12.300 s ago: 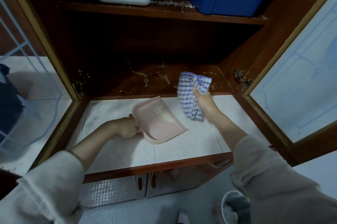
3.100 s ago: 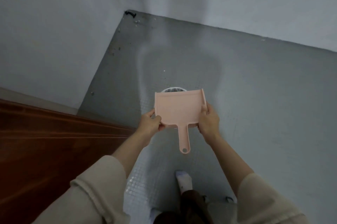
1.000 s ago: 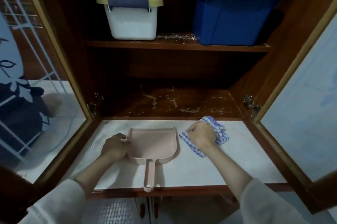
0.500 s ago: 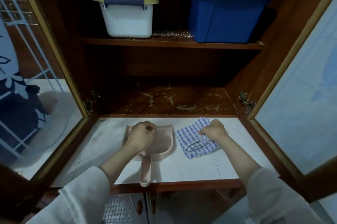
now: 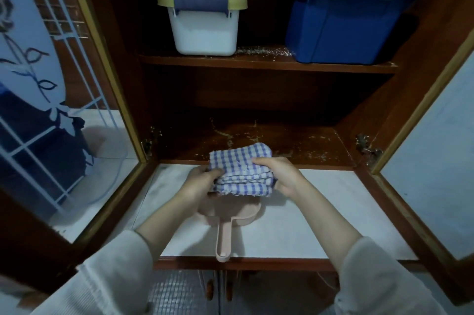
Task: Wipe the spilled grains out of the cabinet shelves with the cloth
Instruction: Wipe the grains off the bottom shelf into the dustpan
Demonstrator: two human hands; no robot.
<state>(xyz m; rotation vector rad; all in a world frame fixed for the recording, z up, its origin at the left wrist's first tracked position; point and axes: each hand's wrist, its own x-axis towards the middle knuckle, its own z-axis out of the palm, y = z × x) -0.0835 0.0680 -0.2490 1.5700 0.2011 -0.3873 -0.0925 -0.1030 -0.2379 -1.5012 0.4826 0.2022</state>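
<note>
A folded blue-and-white checked cloth (image 5: 241,170) is held above the white tiled counter (image 5: 333,212), in front of the lower cabinet shelf (image 5: 295,143). My left hand (image 5: 198,184) grips its left end and my right hand (image 5: 279,173) grips its right end. Pale spilled grains (image 5: 228,135) streak the lower wooden shelf. More grains (image 5: 264,51) lie on the upper shelf (image 5: 256,62) between the two containers. A pink dustpan (image 5: 232,214) lies on the counter under my hands, its handle pointing toward me.
A white tub with a yellow lid (image 5: 204,17) stands on the upper shelf at the left, a blue bin (image 5: 346,22) at the right. Glass cabinet doors (image 5: 46,109) (image 5: 433,148) hang open on both sides. Lower cupboard knobs (image 5: 210,289) show below the counter edge.
My left hand has left the dustpan and taken the cloth's left end. The cloth has risen off the counter, folded, and now sits between both hands above the dustpan.
</note>
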